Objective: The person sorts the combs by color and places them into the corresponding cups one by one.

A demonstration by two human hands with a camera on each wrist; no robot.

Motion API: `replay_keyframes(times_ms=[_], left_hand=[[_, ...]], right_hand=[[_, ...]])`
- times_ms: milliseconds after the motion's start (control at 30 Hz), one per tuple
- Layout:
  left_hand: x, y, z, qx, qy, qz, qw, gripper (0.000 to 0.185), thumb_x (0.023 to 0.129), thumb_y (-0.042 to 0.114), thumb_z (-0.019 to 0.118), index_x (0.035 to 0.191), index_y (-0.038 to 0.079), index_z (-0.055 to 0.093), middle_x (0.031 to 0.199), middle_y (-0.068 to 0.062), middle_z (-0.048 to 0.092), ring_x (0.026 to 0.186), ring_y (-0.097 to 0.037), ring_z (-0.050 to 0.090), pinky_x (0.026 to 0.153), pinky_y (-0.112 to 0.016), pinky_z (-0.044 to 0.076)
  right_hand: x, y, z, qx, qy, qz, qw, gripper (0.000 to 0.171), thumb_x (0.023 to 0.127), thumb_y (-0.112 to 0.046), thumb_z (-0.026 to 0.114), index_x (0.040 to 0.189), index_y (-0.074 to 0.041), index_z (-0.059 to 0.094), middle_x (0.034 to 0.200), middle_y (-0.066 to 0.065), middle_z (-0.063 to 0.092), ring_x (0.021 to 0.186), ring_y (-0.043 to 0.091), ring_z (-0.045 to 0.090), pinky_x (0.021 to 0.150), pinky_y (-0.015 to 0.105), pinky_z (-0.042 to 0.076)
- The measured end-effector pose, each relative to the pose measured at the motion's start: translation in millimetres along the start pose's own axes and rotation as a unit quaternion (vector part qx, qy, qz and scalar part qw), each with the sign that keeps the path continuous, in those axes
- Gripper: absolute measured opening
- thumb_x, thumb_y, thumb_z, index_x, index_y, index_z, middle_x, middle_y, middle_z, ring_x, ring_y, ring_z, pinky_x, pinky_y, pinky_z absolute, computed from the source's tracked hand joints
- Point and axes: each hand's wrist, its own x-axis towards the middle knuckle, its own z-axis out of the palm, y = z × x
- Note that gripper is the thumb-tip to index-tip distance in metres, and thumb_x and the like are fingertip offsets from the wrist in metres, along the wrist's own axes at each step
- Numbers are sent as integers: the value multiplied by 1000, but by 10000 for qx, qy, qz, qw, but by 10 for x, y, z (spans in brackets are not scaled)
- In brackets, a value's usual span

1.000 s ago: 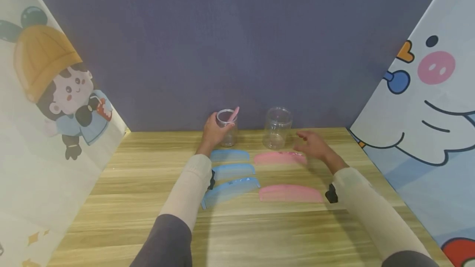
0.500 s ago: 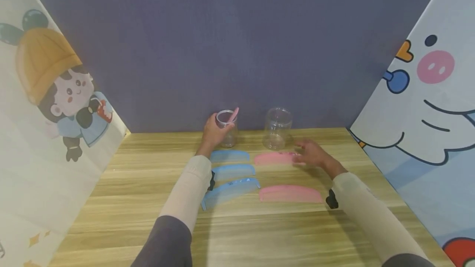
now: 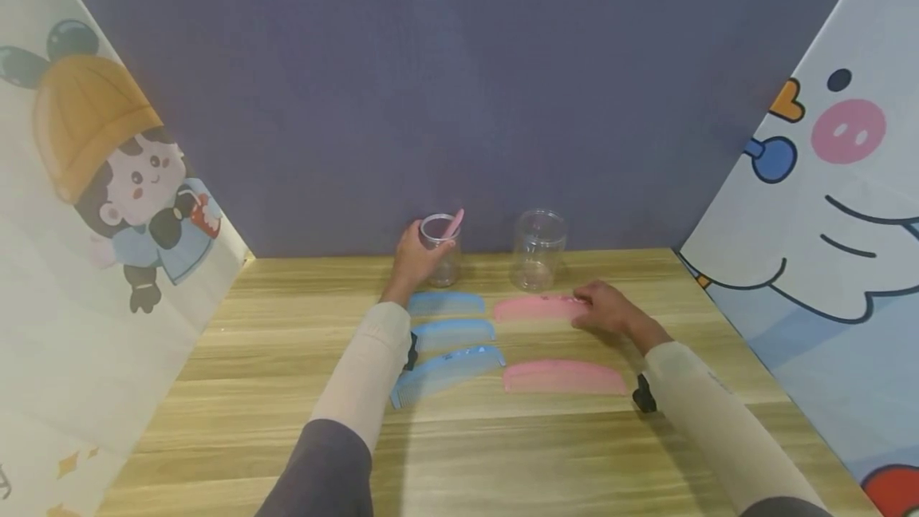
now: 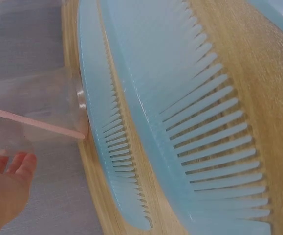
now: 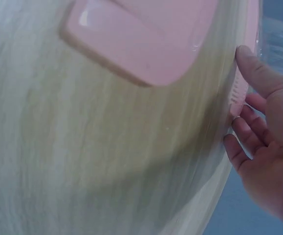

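Note:
My left hand [image 3: 412,258] grips a small clear jar [image 3: 442,252] at the table's back, and a pink comb [image 3: 454,223] stands slanted inside it. In the left wrist view the jar [image 4: 33,110] lies just past my fingertips [image 4: 11,171]. My right hand [image 3: 601,305] lies on the right end of the far pink comb [image 3: 534,308]. In the right wrist view the thumb [image 5: 252,68] and fingers [image 5: 239,147] close on that comb's end [image 5: 251,44]. A second pink comb [image 3: 563,377] lies nearer me.
An empty clear jar [image 3: 538,250] stands just behind the far pink comb. Three blue combs [image 3: 451,333] lie in a column right of my left forearm. The wooden table [image 3: 287,389] is walled by a purple backdrop and cartoon panels on both sides.
My right hand has come down and moved left from hovering beside the empty jar onto the far pink comb's right end. The left hand has stayed on its jar.

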Motion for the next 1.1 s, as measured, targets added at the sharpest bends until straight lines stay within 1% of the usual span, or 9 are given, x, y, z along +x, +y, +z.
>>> replay_keyframes(times_ms=[67,133,233,333,400,500,767,933,1100], left_hand=[[-7,9,0,5,6,-15,10000,88,88,48,76,153,3,36,152,-19,47,140,-36,47,118,-51,40],[-6,15,1,11,16,-10,10000,89,88,47,76,154,3,35,153,-20,47,140,-36,47,118,-52,40],[-7,22,-2,14,36,3,10000,88,88,47,76,153,3,36,152,-20,47,139,-36,48,118,-52,40],[-7,19,-2,40,40,20,10000,88,88,47,75,153,3,36,152,-20,47,139,-36,47,118,-52,40],[-8,12,-1,70,34,22,10000,87,88,47,75,153,3,37,152,-19,47,139,-35,47,118,-51,40],[-7,5,0,78,24,40,10000,87,88,47,76,153,4,37,151,-19,48,139,-35,48,118,-51,41],[-16,4,2,42,15,24,10000,88,88,47,76,153,4,36,152,-19,48,138,-35,49,117,-51,41],[-10,-7,3,28,8,8,10000,88,88,48,76,153,4,36,152,-19,48,139,-35,49,117,-51,41],[8,-24,14,27,-2,3,10000,88,88,48,76,153,4,37,152,-18,48,139,-35,49,117,-51,41]], right_hand=[[-3,2,10,5,8,34,10000,25,81,-18,80,88,-5,61,78,6,57,80,23,54,74,40,45],[-6,0,13,32,53,69,10000,25,81,-19,81,96,-3,68,86,10,66,87,29,60,82,47,51],[-6,6,24,120,51,236,9996,35,83,-20,80,109,1,71,99,16,72,97,36,64,91,53,53],[-9,15,39,253,16,425,9988,41,85,-21,80,117,2,71,109,18,73,103,38,64,96,55,53],[-12,21,49,346,4,502,9981,41,85,-21,80,118,1,71,110,18,73,104,37,64,96,55,53],[-17,29,60,456,18,565,9974,40,84,-22,80,116,1,72,107,16,73,100,33,63,92,53,54],[-15,46,76,503,122,503,9974,35,80,-21,82,106,-1,69,94,10,69,89,25,61,85,47,54],[-19,40,68,520,48,613,9968,42,79,-22,83,110,0,65,100,14,68,92,28,62,88,50,54],[-38,14,35,767,-68,826,9936,44,82,-23,81,115,0,64,108,17,68,99,31,64,92,53,54]])
